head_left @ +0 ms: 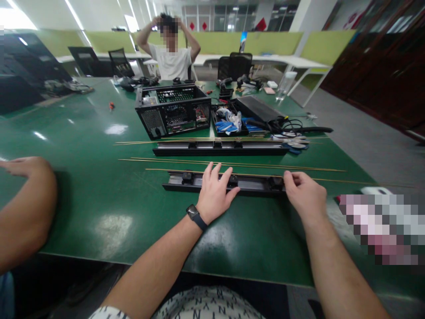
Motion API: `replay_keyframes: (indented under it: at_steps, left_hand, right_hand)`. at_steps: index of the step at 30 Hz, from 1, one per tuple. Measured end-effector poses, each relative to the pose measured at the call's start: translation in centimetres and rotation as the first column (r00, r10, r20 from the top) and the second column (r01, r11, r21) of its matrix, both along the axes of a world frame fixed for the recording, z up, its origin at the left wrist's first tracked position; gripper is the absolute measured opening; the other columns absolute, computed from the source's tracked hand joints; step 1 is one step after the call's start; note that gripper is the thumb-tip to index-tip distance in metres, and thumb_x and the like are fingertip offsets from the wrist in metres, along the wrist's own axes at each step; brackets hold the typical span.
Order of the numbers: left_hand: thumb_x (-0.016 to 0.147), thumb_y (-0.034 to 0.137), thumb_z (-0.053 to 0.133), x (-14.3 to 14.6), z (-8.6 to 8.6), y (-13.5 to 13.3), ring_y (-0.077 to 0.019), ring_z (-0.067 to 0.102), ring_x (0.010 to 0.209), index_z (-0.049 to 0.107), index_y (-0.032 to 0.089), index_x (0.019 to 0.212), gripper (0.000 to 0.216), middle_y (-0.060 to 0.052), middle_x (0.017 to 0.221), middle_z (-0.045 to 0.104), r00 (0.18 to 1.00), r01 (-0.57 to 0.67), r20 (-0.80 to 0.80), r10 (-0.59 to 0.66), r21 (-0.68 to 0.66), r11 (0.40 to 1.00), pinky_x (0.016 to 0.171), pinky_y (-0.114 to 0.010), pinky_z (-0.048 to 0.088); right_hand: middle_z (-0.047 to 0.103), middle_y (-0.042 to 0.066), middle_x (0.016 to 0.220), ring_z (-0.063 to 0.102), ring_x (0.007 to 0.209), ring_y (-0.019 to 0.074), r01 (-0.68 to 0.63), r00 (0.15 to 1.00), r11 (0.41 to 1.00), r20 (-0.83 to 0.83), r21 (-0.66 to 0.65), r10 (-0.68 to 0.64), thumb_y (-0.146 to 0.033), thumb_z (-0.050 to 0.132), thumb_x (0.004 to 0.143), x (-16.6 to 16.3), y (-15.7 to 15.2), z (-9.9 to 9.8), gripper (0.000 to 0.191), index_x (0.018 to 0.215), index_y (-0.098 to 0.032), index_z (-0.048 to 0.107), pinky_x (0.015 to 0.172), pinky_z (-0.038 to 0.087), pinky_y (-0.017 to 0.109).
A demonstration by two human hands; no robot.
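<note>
Squarely ahead of us on the glossy green tabletop [109,199] lies the long, straight, black channel-shaped rail [259,192], stretched from nine o'clock to three! Our left hand [217,192] is spread across its middle, fingers apart and fingertips past the far edge, clenched on nothing. Out at the three o'clock end, our right hand [300,188] has thumb and fingers drawn together; whether they pinch the thin, straight, brass-coloured rod [159,169] or merely press against the rail's end, we can't tell. We reckon the rail is stiff and fairly light, with smooth walls that could skate on this shiny surface, so the outer walls near both ends look the surest hold, clear of the chunky black blocks [187,177] inside, which may slide if grabbed. The rod's a different customer: feather-light by our guess, springy, easily bent, best taken in fingertips at two well-spaced points. Toward twelve o'clock lie two loose brass-coloured rods [259,165], then a second black channel-shaped rail [219,151], with an opened black metal computer case [172,106] at eleven.
</note>
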State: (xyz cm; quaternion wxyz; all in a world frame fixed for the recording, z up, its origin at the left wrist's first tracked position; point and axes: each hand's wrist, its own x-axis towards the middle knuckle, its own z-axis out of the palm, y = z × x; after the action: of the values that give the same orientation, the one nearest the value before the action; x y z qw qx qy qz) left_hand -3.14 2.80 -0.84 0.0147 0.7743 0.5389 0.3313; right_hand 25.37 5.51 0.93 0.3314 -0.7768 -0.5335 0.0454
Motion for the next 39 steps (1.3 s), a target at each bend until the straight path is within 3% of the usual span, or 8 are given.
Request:
replay_keyframes:
  at_steps: [8,15,23,31,39]
  left_hand:
    - [0.099,0.045,0.073,-0.1,0.0,0.0,-0.0455,0.030,0.164,0.061,0.021,0.151,0.059,-0.021,0.163,0.053,0.999,0.034,0.028,-0.034,0.013,0.999,0.130,-0.069,0.037]
    - [0.107,0.033,0.061,-0.1,-0.6,0.5,-0.0389,0.040,0.161,0.063,0.016,0.146,0.042,-0.024,0.159,0.054,0.992,0.015,0.128,-0.021,0.047,0.999,0.130,-0.060,0.041]
    - [0.104,0.027,0.062,0.0,-0.4,0.3,-0.0385,0.041,0.160,0.055,0.017,0.152,0.050,-0.023,0.161,0.051,0.979,0.009,0.204,-0.019,0.052,0.999,0.129,-0.064,0.042]
    - [0.103,0.009,0.044,-0.1,-0.8,0.9,-0.0342,0.045,0.158,0.055,0.012,0.151,0.049,-0.024,0.158,0.056,0.977,0.001,0.212,-0.016,0.074,0.997,0.130,-0.059,0.043]
    - [0.105,0.013,0.051,-0.2,-1.1,1.0,-0.0349,0.044,0.160,0.054,0.016,0.153,0.049,-0.023,0.159,0.056,0.982,-0.005,0.189,-0.008,0.069,0.998,0.130,-0.060,0.044]
  right_hand:
    - [0.079,0.009,0.087,0.074,0.090,0.0294,-0.004,1.000,1.000,0.015,0.001,0.004,-0.064,0.056,0.093,0.0,0.0,-0.1,0.044,0.093,-0.025,0.078,0.082,0.050,0.039]
    - [0.079,0.009,0.088,0.074,0.090,0.0290,-0.001,1.000,1.000,-0.007,-0.013,0.001,-0.064,0.056,0.092,0.0,0.0,0.1,0.045,0.094,-0.025,0.078,0.083,0.050,0.038]
    - [0.079,0.009,0.086,0.074,0.090,0.0297,-0.005,1.000,1.000,-0.008,-0.010,0.005,-0.065,0.056,0.092,0.2,0.1,-0.2,0.044,0.093,-0.026,0.077,0.082,0.049,0.039]
    - [0.078,0.008,0.084,0.073,0.088,0.0293,-0.006,1.000,1.000,-0.015,-0.014,0.006,-0.064,0.056,0.092,0.1,0.1,-0.1,0.042,0.091,-0.026,0.076,0.081,0.050,0.039]
    - [0.078,0.008,0.085,0.073,0.089,0.0295,-0.007,1.000,1.000,-0.011,-0.018,0.007,-0.064,0.056,0.092,0.1,0.1,-0.1,0.043,0.092,-0.026,0.076,0.082,0.050,0.039]
